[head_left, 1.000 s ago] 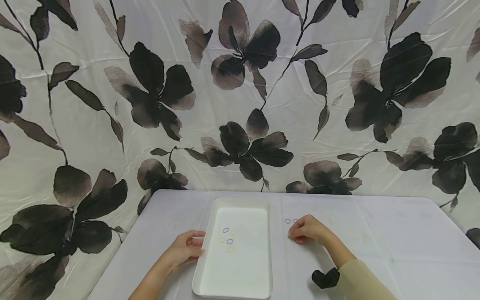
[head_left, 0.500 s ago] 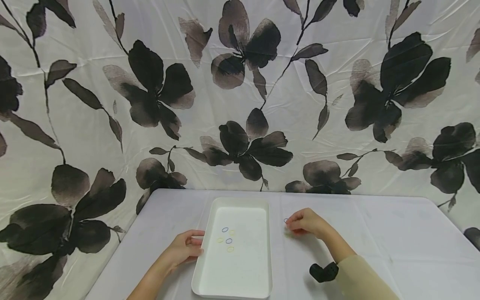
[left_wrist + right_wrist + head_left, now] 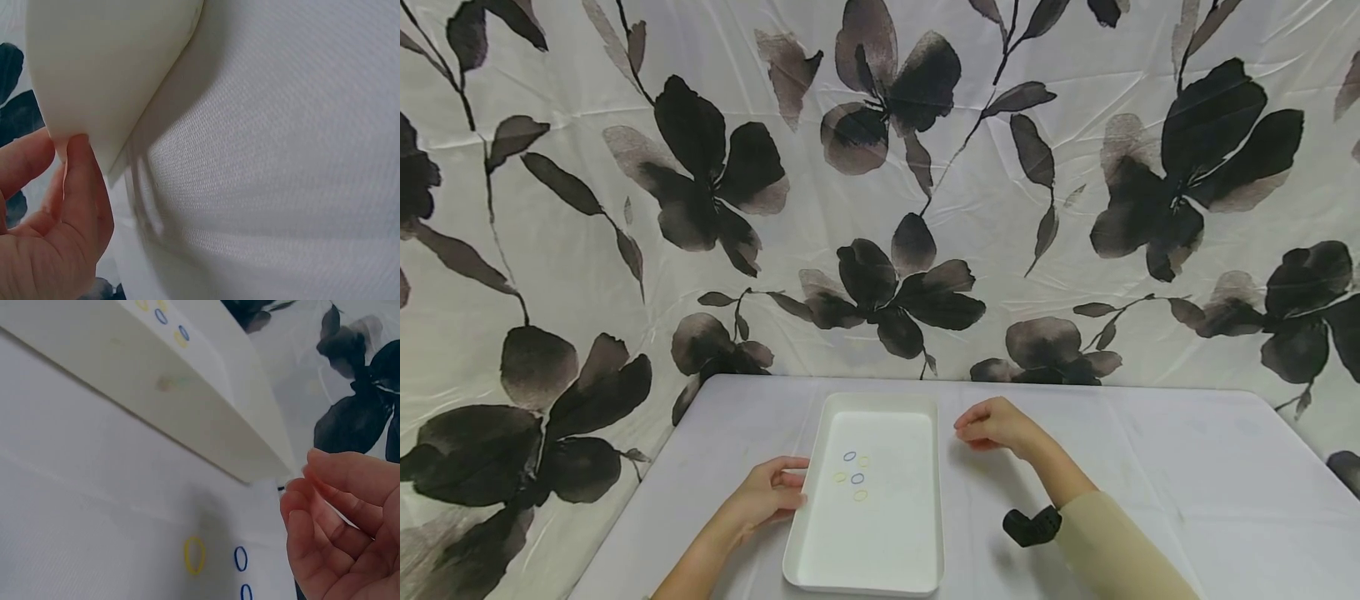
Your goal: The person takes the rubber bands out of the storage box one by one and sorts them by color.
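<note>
text: none legible | labels: none | brands: none | numbers: none | signs: none

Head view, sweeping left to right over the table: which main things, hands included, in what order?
Left hand → white tray → right hand → beige sleeve.

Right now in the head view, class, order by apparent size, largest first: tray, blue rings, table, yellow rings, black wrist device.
Table
Tray
Black wrist device
Blue rings and yellow rings: individually too alike to rank
</note>
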`<state>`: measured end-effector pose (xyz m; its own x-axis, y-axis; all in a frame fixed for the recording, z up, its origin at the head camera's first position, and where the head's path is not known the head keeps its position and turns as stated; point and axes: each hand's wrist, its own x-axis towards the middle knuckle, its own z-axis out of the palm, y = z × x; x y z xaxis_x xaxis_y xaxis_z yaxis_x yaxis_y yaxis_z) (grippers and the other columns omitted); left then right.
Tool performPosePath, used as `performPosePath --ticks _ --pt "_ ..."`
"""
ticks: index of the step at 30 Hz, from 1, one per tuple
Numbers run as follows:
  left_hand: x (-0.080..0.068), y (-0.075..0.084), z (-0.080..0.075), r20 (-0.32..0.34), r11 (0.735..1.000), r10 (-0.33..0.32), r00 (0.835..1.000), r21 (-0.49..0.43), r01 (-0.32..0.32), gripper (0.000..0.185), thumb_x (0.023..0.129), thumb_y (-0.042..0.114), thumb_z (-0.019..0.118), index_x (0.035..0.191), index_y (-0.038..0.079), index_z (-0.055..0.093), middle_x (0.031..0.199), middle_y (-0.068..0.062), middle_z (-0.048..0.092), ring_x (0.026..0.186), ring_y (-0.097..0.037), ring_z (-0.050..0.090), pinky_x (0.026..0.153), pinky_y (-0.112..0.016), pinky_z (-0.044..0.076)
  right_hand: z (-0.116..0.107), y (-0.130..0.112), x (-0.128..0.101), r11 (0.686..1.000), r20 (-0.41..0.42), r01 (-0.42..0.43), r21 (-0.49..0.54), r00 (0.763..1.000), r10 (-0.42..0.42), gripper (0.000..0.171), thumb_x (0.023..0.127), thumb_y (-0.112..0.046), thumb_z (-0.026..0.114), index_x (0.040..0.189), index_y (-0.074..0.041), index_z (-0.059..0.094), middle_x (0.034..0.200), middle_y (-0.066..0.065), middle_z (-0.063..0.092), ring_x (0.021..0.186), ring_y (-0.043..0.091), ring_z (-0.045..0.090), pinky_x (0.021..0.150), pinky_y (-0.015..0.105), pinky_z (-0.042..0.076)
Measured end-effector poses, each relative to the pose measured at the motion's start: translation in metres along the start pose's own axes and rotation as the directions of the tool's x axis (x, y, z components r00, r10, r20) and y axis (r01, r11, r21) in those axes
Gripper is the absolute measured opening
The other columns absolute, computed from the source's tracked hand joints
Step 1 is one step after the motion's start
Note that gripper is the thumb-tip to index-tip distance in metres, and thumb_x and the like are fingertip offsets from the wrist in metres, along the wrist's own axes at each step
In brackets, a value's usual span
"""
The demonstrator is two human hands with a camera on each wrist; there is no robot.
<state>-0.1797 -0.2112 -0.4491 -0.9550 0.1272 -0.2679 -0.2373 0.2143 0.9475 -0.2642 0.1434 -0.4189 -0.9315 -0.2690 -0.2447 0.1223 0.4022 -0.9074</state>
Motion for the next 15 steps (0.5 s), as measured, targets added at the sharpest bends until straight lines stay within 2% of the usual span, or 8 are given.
performPosePath --ticks 7,11,15 --pt "-0.001 0.001 0.002 -0.037 1.000 -0.012 0.999 0.012 0.013 0.057 0.075 -0.014 0.063 0.128 -0.010 0.043 0.098 -0.017 0.058 0.081 -0.021 0.060 0.071 -0.035 0.054 0.003 -0.010 0.004 1.000 0.025 0.023 -0.017 0.999 -0.023 0.025 0.081 -0.005 0.069 0.100 0.010 0.065 0.079 0.004 0.066 0.066 0.013 0.060 0.064 0.028 0.054" --pt "-0.001 0.003 0.005 -0.071 0.999 -0.020 0.997 0.026 0.022 0.056 0.073 -0.015 0.063 0.126 -0.010 0.045 0.096 -0.017 0.058 0.079 -0.022 0.060 0.069 -0.035 0.054 0.005 -0.017 0.005 0.999 0.026 0.028 -0.033 0.999 -0.027 0.023 0.081 -0.005 0.069 0.100 0.009 0.065 0.077 0.005 0.066 0.064 0.014 0.059 0.059 0.025 0.051" --pt "0.000 0.004 0.005 -0.074 0.999 -0.017 0.997 0.032 0.019 0.056 0.073 -0.015 0.063 0.126 -0.010 0.045 0.095 -0.017 0.058 0.079 -0.022 0.060 0.069 -0.035 0.054 0.008 -0.022 0.006 0.999 0.017 0.018 -0.048 1.000 -0.017 0.021 0.081 -0.006 0.069 0.098 0.006 0.067 0.073 0.005 0.065 0.061 0.015 0.057 0.057 0.027 0.049"
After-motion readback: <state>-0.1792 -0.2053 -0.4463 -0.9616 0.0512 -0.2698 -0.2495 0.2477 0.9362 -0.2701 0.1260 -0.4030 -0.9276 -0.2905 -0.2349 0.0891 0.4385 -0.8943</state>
